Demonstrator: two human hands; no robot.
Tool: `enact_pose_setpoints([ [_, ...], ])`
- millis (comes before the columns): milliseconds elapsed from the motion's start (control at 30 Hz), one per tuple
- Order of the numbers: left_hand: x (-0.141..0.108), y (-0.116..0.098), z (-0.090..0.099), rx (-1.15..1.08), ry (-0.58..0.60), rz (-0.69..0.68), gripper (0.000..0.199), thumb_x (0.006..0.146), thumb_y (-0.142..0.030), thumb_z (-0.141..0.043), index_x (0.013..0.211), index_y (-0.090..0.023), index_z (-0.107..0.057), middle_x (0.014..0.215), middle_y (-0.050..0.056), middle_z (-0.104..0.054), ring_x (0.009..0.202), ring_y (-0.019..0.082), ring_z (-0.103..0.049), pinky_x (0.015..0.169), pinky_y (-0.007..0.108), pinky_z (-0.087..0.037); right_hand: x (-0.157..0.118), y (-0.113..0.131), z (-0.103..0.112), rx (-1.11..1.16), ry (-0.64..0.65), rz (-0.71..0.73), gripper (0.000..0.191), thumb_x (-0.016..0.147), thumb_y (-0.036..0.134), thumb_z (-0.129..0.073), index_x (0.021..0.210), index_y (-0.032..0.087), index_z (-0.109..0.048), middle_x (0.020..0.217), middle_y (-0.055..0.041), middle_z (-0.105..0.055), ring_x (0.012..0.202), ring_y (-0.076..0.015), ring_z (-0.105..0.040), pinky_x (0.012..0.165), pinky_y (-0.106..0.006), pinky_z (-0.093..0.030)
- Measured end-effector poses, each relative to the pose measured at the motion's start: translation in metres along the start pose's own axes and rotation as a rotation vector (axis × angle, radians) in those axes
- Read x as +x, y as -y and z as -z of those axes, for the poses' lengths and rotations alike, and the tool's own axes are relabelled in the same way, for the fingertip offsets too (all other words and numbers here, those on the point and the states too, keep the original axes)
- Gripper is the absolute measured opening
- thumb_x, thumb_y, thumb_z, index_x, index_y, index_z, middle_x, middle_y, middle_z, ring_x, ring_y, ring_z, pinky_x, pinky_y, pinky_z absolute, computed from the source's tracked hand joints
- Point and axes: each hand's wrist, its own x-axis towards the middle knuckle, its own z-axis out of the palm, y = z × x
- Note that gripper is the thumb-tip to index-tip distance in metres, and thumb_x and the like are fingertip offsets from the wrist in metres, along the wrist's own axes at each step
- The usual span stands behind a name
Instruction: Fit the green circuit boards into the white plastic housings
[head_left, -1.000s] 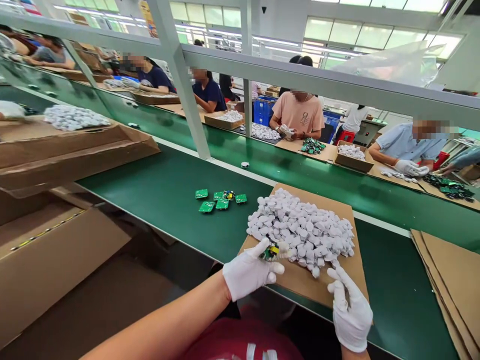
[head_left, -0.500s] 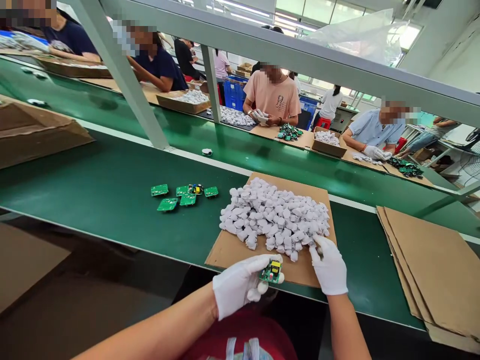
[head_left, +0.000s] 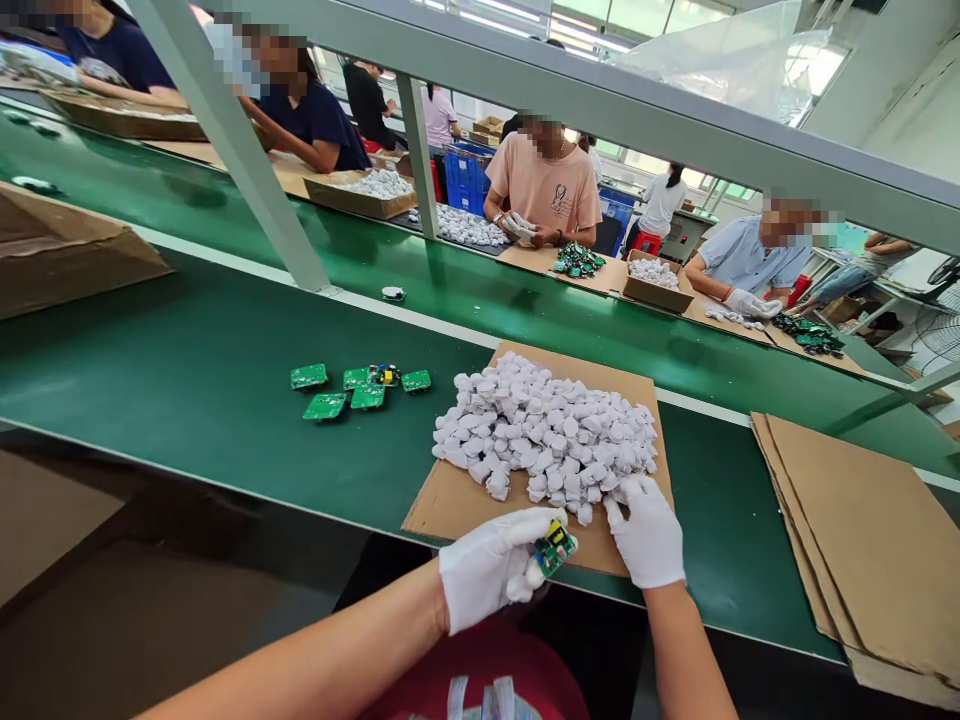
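My left hand (head_left: 491, 568), in a white glove, grips a green circuit board (head_left: 553, 548) with a yellow component on it, just over the table's front edge. My right hand (head_left: 646, 530), also gloved, has its fingertips at the lower right edge of a pile of small white pieces (head_left: 551, 425). The fingers are bent together there, and what they hold, if anything, is hidden. The pile lies on a cardboard sheet (head_left: 442, 500). To its left, several green boards (head_left: 367, 396) rest on the green table (head_left: 225, 400).
Flat cardboard sheets (head_left: 862, 530) stack at the right. A cardboard box (head_left: 67, 250) stands at the far left. A slanting metal post (head_left: 240, 150) and a rail (head_left: 525, 95) cross the view. Beyond the strip, people sit by boxes; a small white item (head_left: 393, 293) lies on the belt.
The board in my left hand has tilted and moved slightly right. My right hand has shifted a little left along the pile's edge, its fingers drawn closer together.
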Motion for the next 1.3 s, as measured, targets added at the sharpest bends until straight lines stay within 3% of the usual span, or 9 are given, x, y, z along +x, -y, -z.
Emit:
enact_pose_setpoints([
  [167,0.005,-0.001,0.007,0.028,-0.005,-0.029,0.028,0.076,-0.035,-0.063,0.097,-0.019,-0.057,0.090,0.007,-0.066,0.037,0.002,-0.042,0.037,0.016,-0.017,-0.006,-0.019,0.001,-0.024,-0.059,-0.125,0.024,0.082,0.026,-0.048,0.099,0.016,-0.061,0.076,-0.0040,-0.066,0.068,-0.0180,-0.061,0.064,-0.029,-0.046],
  [267,0.007,-0.001,0.012,0.078,0.013,-0.041,0.039,0.076,-0.034,-0.064,0.110,-0.019,-0.055,0.096,0.010,-0.066,0.039,0.003,-0.045,0.037,0.017,-0.020,-0.018,-0.018,0.001,-0.119,-0.052,-0.016,0.031,0.084,0.027,-0.046,0.109,0.017,-0.062,0.103,-0.0107,-0.065,0.098,-0.0267,-0.058,0.085,-0.039,-0.043],
  [400,0.011,0.000,0.014,0.111,0.039,-0.039,0.037,0.076,-0.034,-0.063,0.108,-0.016,-0.058,0.098,0.011,-0.066,0.041,0.003,-0.046,0.037,0.017,-0.021,-0.043,0.008,0.001,-0.191,0.046,0.105,0.053,0.082,0.036,-0.051,0.127,0.009,-0.050,0.137,-0.0158,-0.045,0.128,-0.0332,-0.035,0.102,-0.046,-0.032],
  [533,0.013,0.001,0.016,0.109,0.052,-0.021,0.037,0.076,-0.034,-0.063,0.109,-0.017,-0.058,0.097,0.012,-0.066,0.041,0.003,-0.047,0.038,0.017,-0.022,-0.057,0.008,0.007,-0.211,0.207,0.199,0.067,0.080,0.041,-0.053,0.137,0.010,-0.038,0.144,-0.0130,-0.036,0.132,-0.0329,-0.028,0.107,-0.046,-0.024],
  [700,0.009,0.003,0.013,0.086,0.105,-0.010,0.028,0.075,-0.032,-0.065,0.096,-0.017,-0.056,0.096,0.011,-0.067,0.040,0.004,-0.049,0.037,0.016,-0.021,-0.049,-0.012,0.013,-0.320,0.191,0.028,0.061,0.080,0.040,-0.051,0.131,0.006,-0.047,0.139,-0.0187,-0.041,0.129,-0.0381,-0.033,0.104,-0.051,-0.025],
  [833,0.007,0.005,0.011,0.078,0.114,-0.006,0.026,0.074,-0.032,-0.066,0.091,-0.018,-0.052,0.099,0.011,-0.067,0.043,0.008,-0.056,0.036,0.016,-0.025,-0.051,-0.004,0.012,-0.241,0.281,0.213,0.076,0.075,0.044,-0.057,0.139,0.011,-0.036,0.147,-0.0119,-0.029,0.133,-0.0344,-0.026,0.108,-0.045,-0.021],
  [1033,0.004,0.002,0.009,0.120,0.056,-0.015,0.048,0.072,-0.033,-0.068,0.116,-0.018,-0.054,0.103,0.015,-0.066,0.046,0.006,-0.052,0.039,0.016,-0.024,-0.045,-0.008,0.015,-0.290,0.210,0.087,0.061,0.080,0.041,-0.051,0.134,0.014,-0.045,0.140,-0.0116,-0.042,0.132,-0.0364,-0.029,0.105,-0.052,-0.021],
  [1133,0.003,0.001,0.006,0.132,0.038,-0.006,0.042,0.073,-0.033,-0.067,0.111,-0.016,-0.059,0.104,0.015,-0.066,0.042,0.002,-0.043,0.038,0.016,-0.018,-0.045,-0.007,0.013,-0.239,0.248,0.216,0.066,0.080,0.040,-0.051,0.139,0.013,-0.036,0.146,-0.0104,-0.033,0.132,-0.0327,-0.030,0.107,-0.047,-0.020],
  [1300,-0.001,0.004,0.004,0.058,0.076,-0.033,0.033,0.072,-0.028,-0.068,0.101,-0.017,-0.057,0.102,0.013,-0.066,0.049,0.008,-0.055,0.041,0.016,-0.030,-0.030,-0.035,0.007,-0.224,0.122,0.075,0.043,0.085,0.030,-0.046,0.126,0.020,-0.055,0.133,-0.0081,-0.051,0.127,-0.0336,-0.035,0.101,-0.050,-0.029],
])
